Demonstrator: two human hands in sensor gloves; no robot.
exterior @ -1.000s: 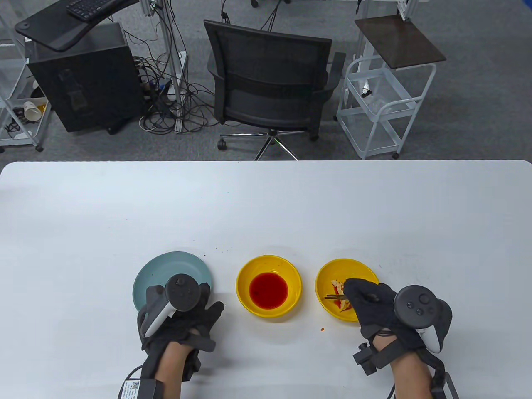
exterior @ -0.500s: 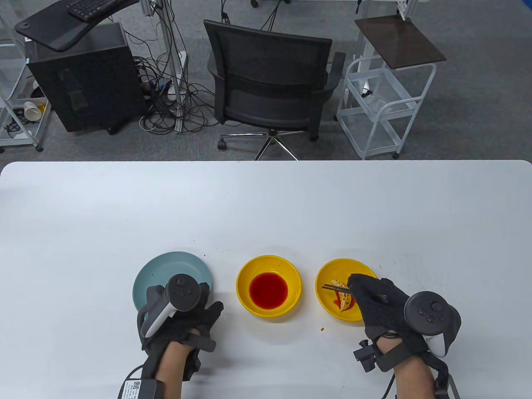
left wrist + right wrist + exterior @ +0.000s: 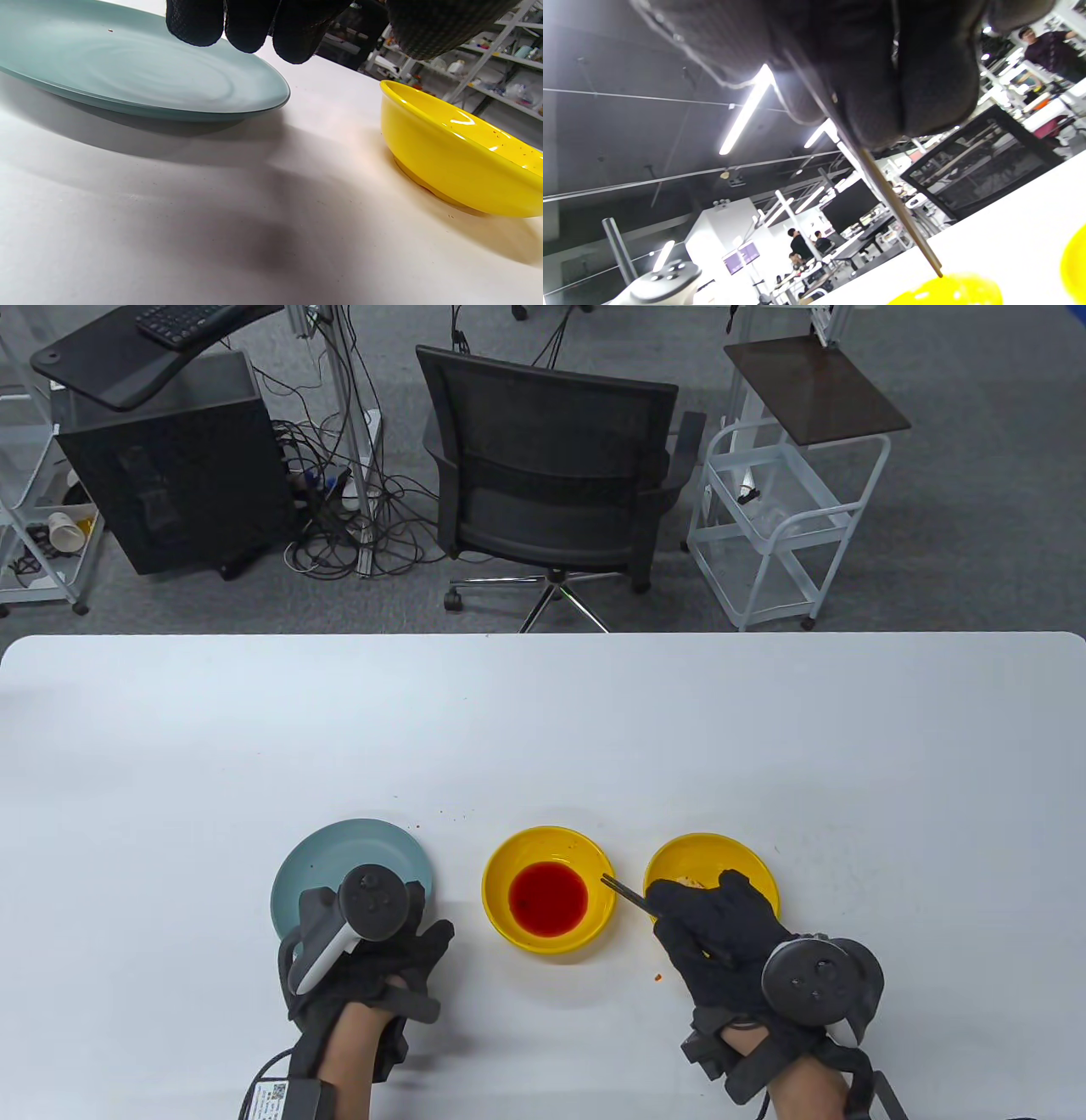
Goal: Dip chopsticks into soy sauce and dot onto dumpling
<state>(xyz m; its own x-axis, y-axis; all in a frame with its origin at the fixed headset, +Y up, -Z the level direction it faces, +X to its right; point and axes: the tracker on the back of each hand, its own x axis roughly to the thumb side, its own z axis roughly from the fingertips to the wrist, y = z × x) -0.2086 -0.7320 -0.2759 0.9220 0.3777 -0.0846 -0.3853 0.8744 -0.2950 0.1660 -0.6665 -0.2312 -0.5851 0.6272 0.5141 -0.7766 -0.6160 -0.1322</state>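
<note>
The chopsticks (image 3: 624,890) stick out leftward from the right hand (image 3: 721,929), which grips them, their dark tips reaching just over the right rim of the middle yellow bowl (image 3: 502,869) and short of the red soy sauce (image 3: 548,897) pooled at its bottom. In the right wrist view one thin stick (image 3: 899,212) runs down out of the closed glove fingers (image 3: 925,84) to a point just above a yellow rim; whether it touches that rim cannot be told. The dumpling (image 3: 689,882) lies in the second yellow bowl (image 3: 747,857) to the right, mostly hidden under the right hand, only a pale edge showing. My reading is that the dip is the step in hand: the tips are crossing toward the sauce but are not in it. The next move calls for lowering the tips a little further left and down into the red pool, shallowly, then carrying them back to the right bowl without dripping on the white table (image 3: 543,729). The left hand (image 3: 365,959) rests on the table at the near edge of the teal plate (image 3: 314,857); its fingertips (image 3: 250,29) hang curled over the plate's surface in the left wrist view, holding nothing. A small red speck (image 3: 657,976) lies on the table between the bowls.
</note>
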